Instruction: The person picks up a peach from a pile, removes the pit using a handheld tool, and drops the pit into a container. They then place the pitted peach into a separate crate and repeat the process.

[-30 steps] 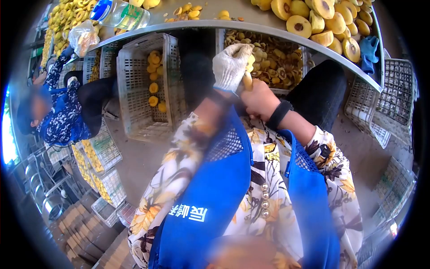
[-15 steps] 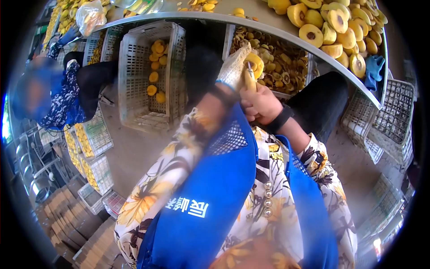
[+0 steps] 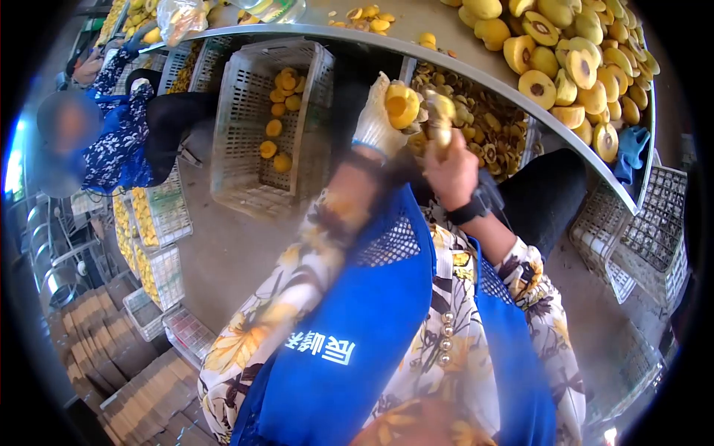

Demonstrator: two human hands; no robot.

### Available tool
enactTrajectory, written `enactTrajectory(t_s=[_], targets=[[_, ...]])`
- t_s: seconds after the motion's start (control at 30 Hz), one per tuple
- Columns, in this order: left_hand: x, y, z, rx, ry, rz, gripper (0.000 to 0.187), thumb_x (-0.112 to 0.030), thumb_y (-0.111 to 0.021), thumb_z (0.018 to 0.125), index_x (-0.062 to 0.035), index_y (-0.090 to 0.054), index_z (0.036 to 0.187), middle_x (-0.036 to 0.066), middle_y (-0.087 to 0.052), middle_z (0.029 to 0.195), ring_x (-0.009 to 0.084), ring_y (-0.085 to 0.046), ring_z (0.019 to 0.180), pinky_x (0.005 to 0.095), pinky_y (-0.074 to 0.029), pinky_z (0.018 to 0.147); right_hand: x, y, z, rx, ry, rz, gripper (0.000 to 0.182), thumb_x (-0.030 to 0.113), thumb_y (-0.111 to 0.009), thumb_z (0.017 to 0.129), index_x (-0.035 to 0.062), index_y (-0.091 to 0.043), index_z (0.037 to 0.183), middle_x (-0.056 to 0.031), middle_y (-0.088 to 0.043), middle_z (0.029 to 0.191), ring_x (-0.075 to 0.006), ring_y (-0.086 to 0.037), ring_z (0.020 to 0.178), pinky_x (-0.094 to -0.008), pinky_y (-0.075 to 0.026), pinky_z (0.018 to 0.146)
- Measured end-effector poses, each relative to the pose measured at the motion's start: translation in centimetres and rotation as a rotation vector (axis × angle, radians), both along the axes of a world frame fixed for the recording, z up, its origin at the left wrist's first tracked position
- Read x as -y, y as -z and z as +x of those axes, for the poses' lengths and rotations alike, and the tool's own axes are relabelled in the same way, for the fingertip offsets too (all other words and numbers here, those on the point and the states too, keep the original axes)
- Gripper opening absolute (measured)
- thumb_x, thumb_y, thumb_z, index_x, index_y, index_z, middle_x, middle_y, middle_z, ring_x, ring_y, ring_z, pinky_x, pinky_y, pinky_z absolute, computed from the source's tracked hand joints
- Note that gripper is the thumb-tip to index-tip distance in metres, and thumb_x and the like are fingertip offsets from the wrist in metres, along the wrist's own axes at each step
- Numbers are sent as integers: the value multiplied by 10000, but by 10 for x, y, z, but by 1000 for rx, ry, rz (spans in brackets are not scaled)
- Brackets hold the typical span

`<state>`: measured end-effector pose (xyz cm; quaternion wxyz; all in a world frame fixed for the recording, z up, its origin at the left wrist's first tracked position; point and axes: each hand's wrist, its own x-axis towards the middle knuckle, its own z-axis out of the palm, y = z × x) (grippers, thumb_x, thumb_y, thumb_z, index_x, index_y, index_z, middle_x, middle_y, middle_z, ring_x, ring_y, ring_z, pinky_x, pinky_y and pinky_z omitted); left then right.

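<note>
My left hand [image 3: 374, 119], in a white knit glove, is closed around a yellow peach half [image 3: 402, 105], its hollowed cut face turned up. Just to the right, my bare right hand [image 3: 452, 172] grips a pitting knife [image 3: 442, 136], smeared by motion. Something yellow at the tool's upper end is too blurred to make out. The knife is apart from the peach half. Below both hands stands a crate of peach scraps [image 3: 483, 123]. On the metal table [image 3: 446, 26], a heap of halved peaches [image 3: 580, 67] lies to the right, several with dark pits showing.
A white plastic crate [image 3: 230, 141] with several peach halves stands left of my hands. Stacked crates [image 3: 651, 215] are at right, near a blue glove [image 3: 632, 149] on the table's edge. A co-worker [image 3: 123, 141] sits at left. Flattened cardboard [image 3: 111, 349] lies lower left.
The knife has come away from the peach half, with my right hand moving right. My left hand has tipped the fruit's cut face up. The whole view has shifted slightly.
</note>
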<state>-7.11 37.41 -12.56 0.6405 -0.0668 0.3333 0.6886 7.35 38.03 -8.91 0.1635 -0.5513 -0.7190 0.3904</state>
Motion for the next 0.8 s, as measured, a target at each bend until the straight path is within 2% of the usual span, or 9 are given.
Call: enactTrajectory(t_s=[0.07,0.2,0.23,0.27,0.43,0.53,0.67,0.73,0.8], targets=[[6,-7,-5,2,-62,93,367,-474,-469,850,-121,-547,909,118,-606,796,278,-582,651,329,-475,515,-12,25,14,-43,-76,204,272,234,-594,756,31,-532,926,-228,-589,691,-392,-580,649,-446,-469,575],[6,-26,-2,-141,-26,114,345,-481,-461,854,-144,-531,870,109,-616,775,249,-597,591,324,-440,418,-17,31,22,95,-192,122,219,204,-595,759,31,-552,888,-228,-586,694,-388,-581,666,-436,-469,570],[5,-19,-4,-149,-53,147,335,-446,-475,860,-119,-532,902,127,-615,810,270,-601,651,355,-476,485,-17,29,20,-39,-121,164,214,206,-605,757,30,-580,877,-226,-588,698,-390,-579,661,-424,-467,570],[6,-11,-2,-150,-76,171,328,-411,-489,865,-94,-534,934,144,-615,844,292,-605,711,385,-512,551,-19,22,17,-62,-59,197,228,215,-634,742,35,-604,879,-203,-596,689,-349,-595,639,-376,-473,573],[2,-15,19,-408,-92,69,316,-340,-467,902,-46,-563,966,78,-609,873,162,-585,786,275,-483,694,-31,-2,5,-309,37,30,275,202,-697,711,44,-622,923,-89,-616,653,-120,-567,577,-268,-460,578],[1,-37,41,-629,-125,-52,316,-311,-447,919,-31,-577,989,49,-603,896,122,-566,816,235,-456,732,-32,6,7,-281,58,116,281,210,-695,712,43,-622,926,-94,-614,648,-132,-579,581,-271,-463,583],[5,-39,61,-984,-129,-83,312,-297,-474,906,-20,-573,1009,93,-623,911,148,-581,791,267,-464,710,-36,-2,9,-201,82,122,260,265,-593,728,18,-590,810,-212,-595,692,-380,-583,667,-429,-468,613],[6,-56,69,-1380,-14,-265,310,-290,-489,898,-15,-569,1015,115,-630,910,160,-586,771,283,-465,699,-40,4,10,-98,74,118,281,267,-576,738,-11,-586,777,-232,-591,673,-387,-589,652,-433,-480,605],[7,-46,77,-1517,-19,-317,307,-280,-491,893,-9,-563,1020,137,-631,907,168,-585,748,294,-462,682,-42,7,7,1,115,-14,279,252,-643,709,3,-602,828,-209,-598,678,-350,-600,647,-404,-475,606]])
